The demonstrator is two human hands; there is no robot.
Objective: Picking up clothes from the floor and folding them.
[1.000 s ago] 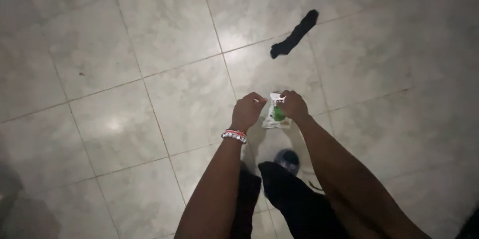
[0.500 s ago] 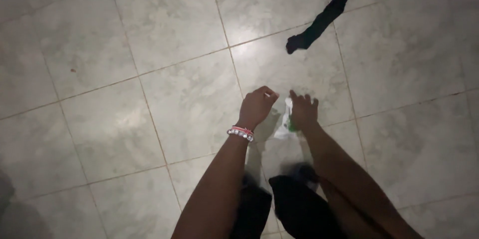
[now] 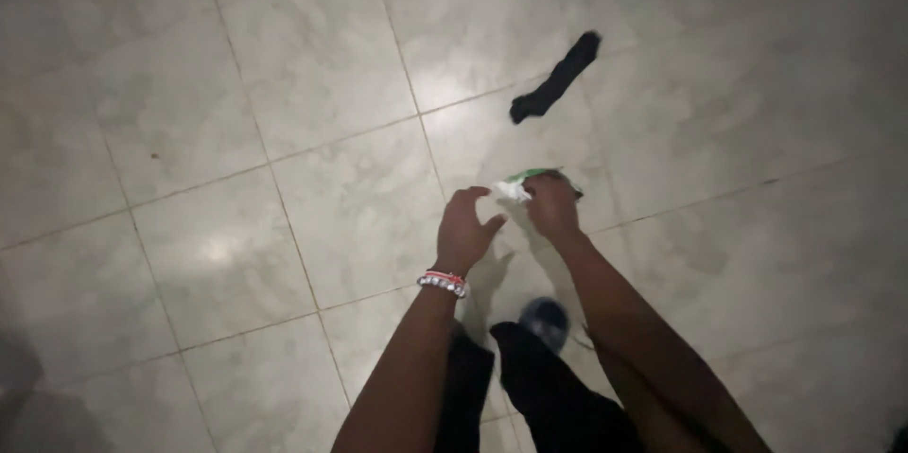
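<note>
Left hand (image 3: 465, 231): my fingers are spread open and hold nothing; the hand hovers just beside the packet, with a beaded bracelet (image 3: 444, 280) on the wrist.
Packet (image 3: 517, 185): a small white and green packet, up in the air above the floor (image 3: 284, 84), pinched at one end by my other hand.
Right hand (image 3: 551, 204): my fingers are closed on the packet; how firm the grip is I cannot tell, the picture is dim.
Risk, grip: only one hand has it, so I think it may slip and fall to the tiles.
Risk, contents: if it is open and tilts, something may spill near my shoe (image 3: 546, 316).
Sock (image 3: 555, 78): a dark sock lies well apart, further ahead; I could step on it.
</note>
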